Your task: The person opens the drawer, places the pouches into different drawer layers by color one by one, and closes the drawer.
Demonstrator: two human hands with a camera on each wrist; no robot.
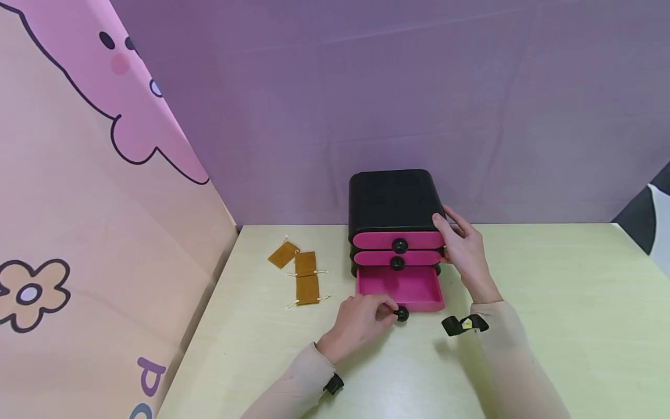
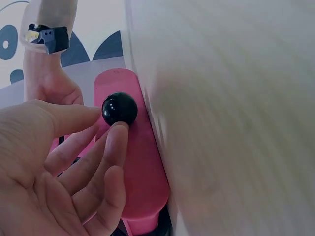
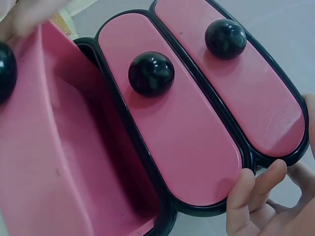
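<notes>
A small black drawer cabinet (image 1: pixel 395 198) with pink drawer fronts stands on the table. Its bottom drawer (image 1: pixel 426 285) is pulled out, and the bare pink floor inside shows. My left hand (image 1: pixel 361 323) pinches the round black knob (image 2: pixel 119 109) of this drawer between thumb and fingers. The middle drawer (image 3: pixel 192 142) and the top drawer (image 3: pixel 246 93) are closed, each with a black ball knob. At the cabinet's right side, my right hand (image 1: pixel 466 250) grips the body, thumb near the upper front corner and fingers bent against the side edge.
Several small brown drawstring pouches (image 1: pixel 307 289) with white cords lie on the table (image 1: pixel 565 326) left of the cabinet. A purple cloth wall (image 1: pixel 366 105) rises behind the table's back edge. To the left stands a printed panel (image 1: pixel 104 221).
</notes>
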